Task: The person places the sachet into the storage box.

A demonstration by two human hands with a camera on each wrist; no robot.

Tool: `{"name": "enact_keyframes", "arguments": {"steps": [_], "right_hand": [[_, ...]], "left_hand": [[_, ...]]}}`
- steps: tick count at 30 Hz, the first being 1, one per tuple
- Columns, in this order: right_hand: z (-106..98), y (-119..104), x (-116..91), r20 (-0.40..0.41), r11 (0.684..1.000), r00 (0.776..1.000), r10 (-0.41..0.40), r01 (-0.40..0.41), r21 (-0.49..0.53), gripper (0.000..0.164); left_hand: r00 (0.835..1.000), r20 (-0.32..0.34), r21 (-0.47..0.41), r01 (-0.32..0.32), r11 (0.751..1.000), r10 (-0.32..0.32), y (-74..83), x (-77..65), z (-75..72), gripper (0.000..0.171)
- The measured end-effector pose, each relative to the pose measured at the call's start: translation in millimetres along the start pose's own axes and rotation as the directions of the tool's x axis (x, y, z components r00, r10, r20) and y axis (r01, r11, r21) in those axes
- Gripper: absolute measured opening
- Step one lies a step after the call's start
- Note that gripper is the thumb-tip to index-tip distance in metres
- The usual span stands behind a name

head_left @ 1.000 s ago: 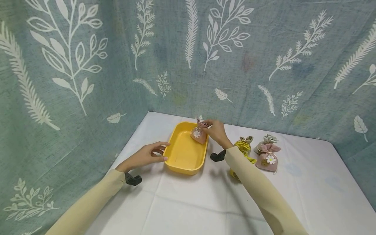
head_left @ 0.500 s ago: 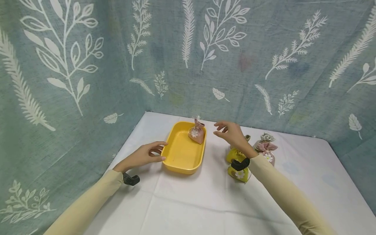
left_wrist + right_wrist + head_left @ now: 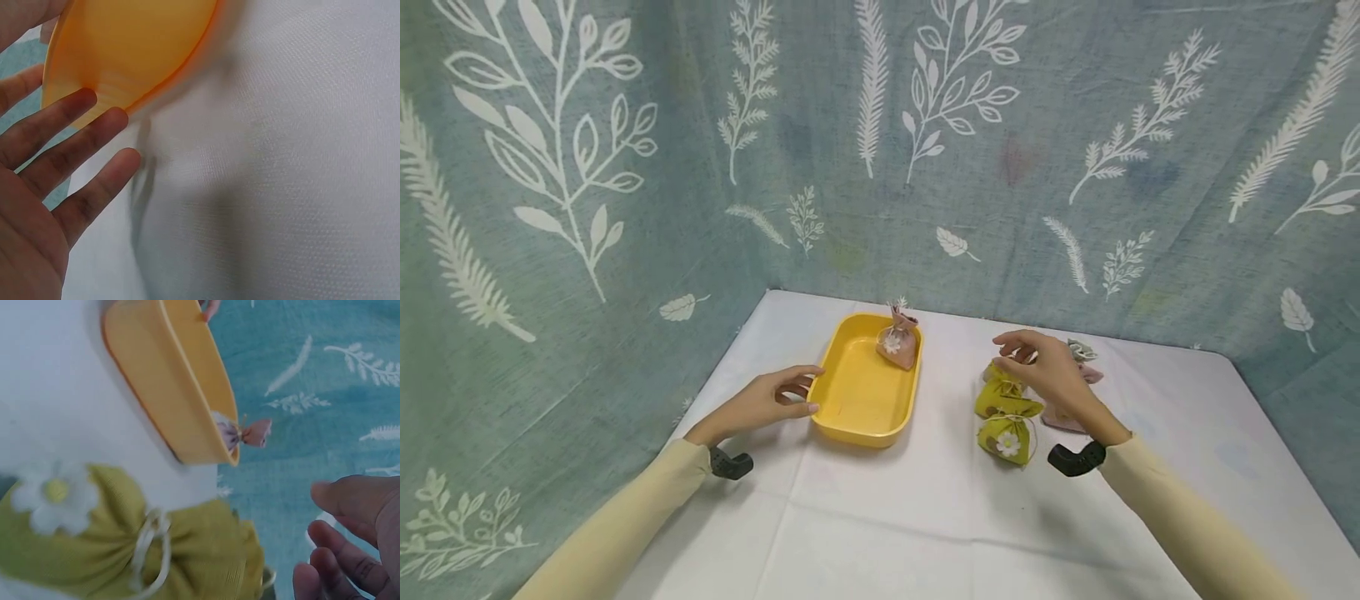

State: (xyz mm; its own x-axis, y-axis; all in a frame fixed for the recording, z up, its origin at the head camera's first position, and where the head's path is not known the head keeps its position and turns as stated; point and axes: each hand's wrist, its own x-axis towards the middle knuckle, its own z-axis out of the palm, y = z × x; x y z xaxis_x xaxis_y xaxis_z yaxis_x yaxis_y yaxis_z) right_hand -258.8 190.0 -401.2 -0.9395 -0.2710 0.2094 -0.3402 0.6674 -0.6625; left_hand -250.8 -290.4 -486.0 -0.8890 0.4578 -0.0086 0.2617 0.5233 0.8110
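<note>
A yellow plastic tray (image 3: 868, 392) stands on the white cloth, with a pink drawstring pouch (image 3: 897, 346) leaning in its far right corner. My left hand (image 3: 767, 400) touches the tray's left side; in the left wrist view its fingers (image 3: 69, 140) lie fairly straight against the wall. My right hand (image 3: 1048, 367) holds nothing, fingers loosely bent, above several pouches right of the tray. Nearest is a green pouch with a white flower (image 3: 1006, 437), and another green pouch (image 3: 1000, 396) sits behind it. The hand partly hides a second pink pouch (image 3: 1063, 418) and a grey-green pouch (image 3: 1082, 350).
White cloth (image 3: 865, 517) covers the table. A blue-green leaf-print curtain (image 3: 850, 225) rises along its back and left sides. Between tray and pouches lies a strip of bare cloth.
My right hand has let go of the pink pouch in the tray. It has moved right, over the other pouches. My left hand has stayed at the tray.
</note>
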Motion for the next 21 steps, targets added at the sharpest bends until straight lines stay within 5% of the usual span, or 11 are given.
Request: {"name": "enact_keyframes", "arguments": {"steps": [21], "right_hand": [[-13.9, 40.3, -59.5, -0.015, 1.0, 1.0, 0.009, -0.009, 0.003, 0.03]], "left_hand": [[0.999, -0.039, 0.011, 0.003, 1.0, -0.003, -1.7, 0.9, 4.6, 0.073]]}}
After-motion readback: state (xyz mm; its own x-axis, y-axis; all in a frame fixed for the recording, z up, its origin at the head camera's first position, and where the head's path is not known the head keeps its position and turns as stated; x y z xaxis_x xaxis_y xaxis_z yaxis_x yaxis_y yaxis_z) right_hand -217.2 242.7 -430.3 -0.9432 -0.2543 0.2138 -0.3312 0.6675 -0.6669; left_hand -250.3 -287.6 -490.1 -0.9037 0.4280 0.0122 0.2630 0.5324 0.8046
